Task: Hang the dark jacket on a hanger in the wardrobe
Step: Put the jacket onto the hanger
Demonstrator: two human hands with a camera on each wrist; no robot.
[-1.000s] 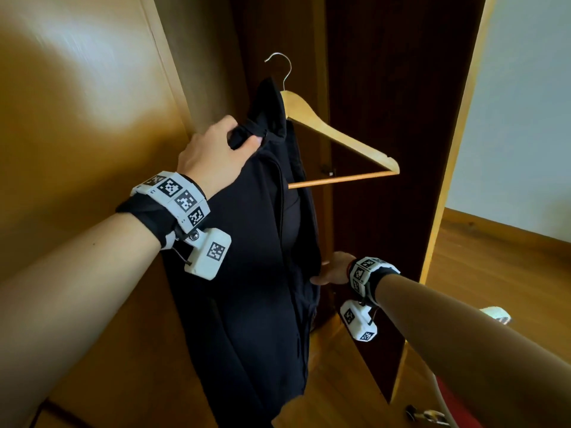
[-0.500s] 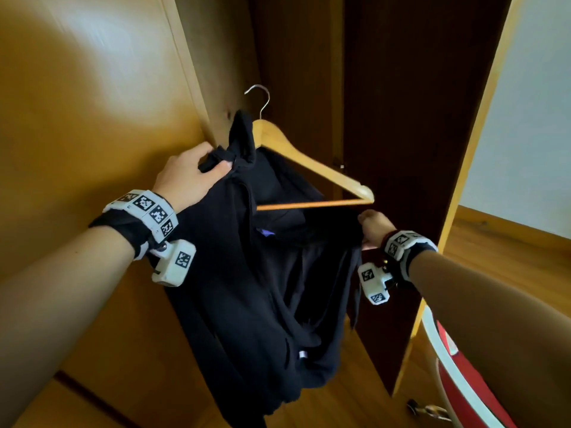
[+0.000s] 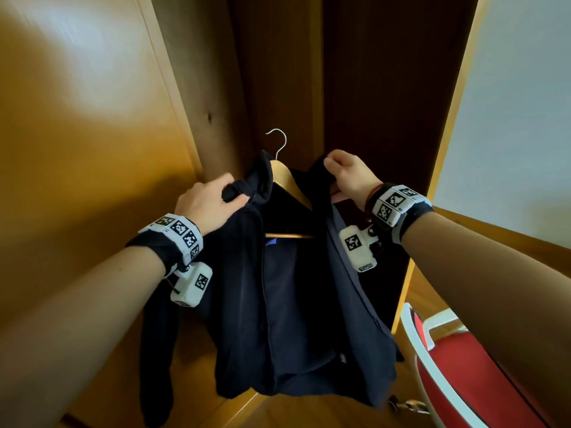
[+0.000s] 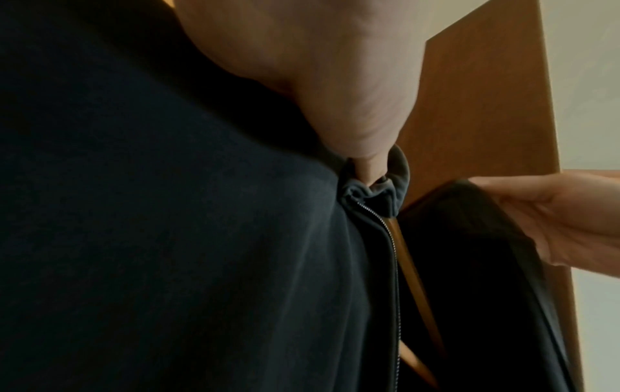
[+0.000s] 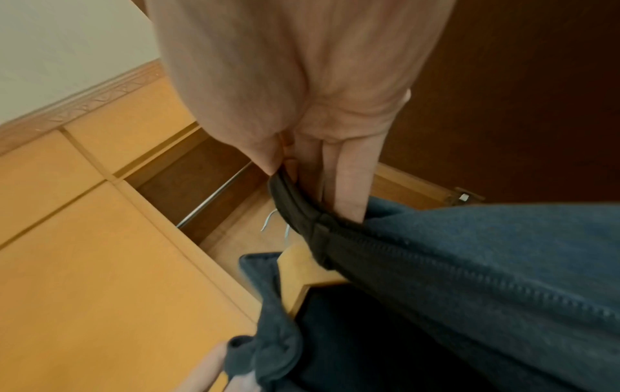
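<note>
While the dark jacket (image 3: pixel 296 307) drapes over the wooden hanger (image 3: pixel 285 180) before the open wardrobe (image 3: pixel 364 88), the left hand (image 3: pixel 205 205) pinches its left collar edge. The right hand (image 3: pixel 349 177) grips the right collar edge with curled fingers (image 5: pixel 347 185). A red chair (image 3: pixel 457 375) stands lower right.
</note>
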